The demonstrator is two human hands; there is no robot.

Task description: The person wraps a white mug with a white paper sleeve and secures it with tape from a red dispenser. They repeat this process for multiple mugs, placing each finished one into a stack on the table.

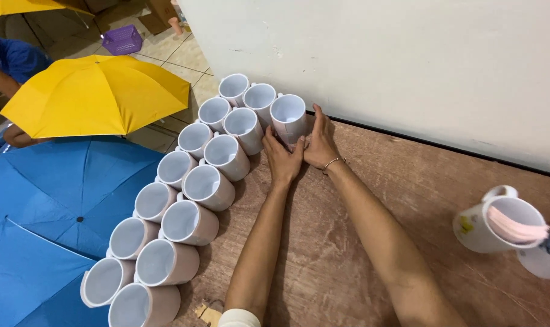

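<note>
As both hands (299, 151) clasp it, mug (289, 116) upright.

Yellow umbrella (96, 94), blue umbrellas (51, 212), purple basket (122, 40).
</note>
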